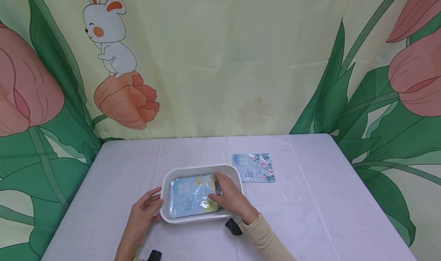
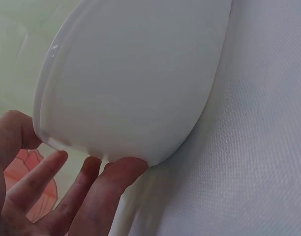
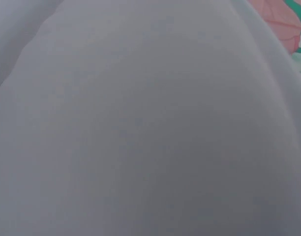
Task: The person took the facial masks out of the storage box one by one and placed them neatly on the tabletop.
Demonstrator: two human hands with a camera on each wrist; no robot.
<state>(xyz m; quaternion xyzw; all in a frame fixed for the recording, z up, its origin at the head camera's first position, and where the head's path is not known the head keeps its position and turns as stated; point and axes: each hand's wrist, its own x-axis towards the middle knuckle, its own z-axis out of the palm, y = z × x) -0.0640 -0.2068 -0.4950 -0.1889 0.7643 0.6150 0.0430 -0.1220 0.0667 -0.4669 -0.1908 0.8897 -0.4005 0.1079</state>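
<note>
In the head view, a white basin (image 1: 179,221) stands on the table with a light-blue flat foil sachet (image 1: 191,199) lying in it. My right hand (image 1: 231,196) reaches in from the right and grips the sachet's right edge, thumb on its printed face. A small dark patch shows beneath the palm. At the basin's left end, the fingertips of my left hand (image 1: 142,211) rest against the outer wall. Close up in the left wrist view, extended fingers (image 2: 86,179) touch the basin's curved side (image 2: 135,88). The basin's outer wall (image 3: 150,123) fills most of the right wrist view, hiding the right hand.
Behind the basin's right corner, a second blue sachet (image 1: 253,168) with pink flowers lies flat on the white tablecloth (image 1: 293,222). A printed curtain (image 1: 220,62) hangs directly behind the table's far edge. Black wrist devices (image 1: 234,227) sit near both forearms.
</note>
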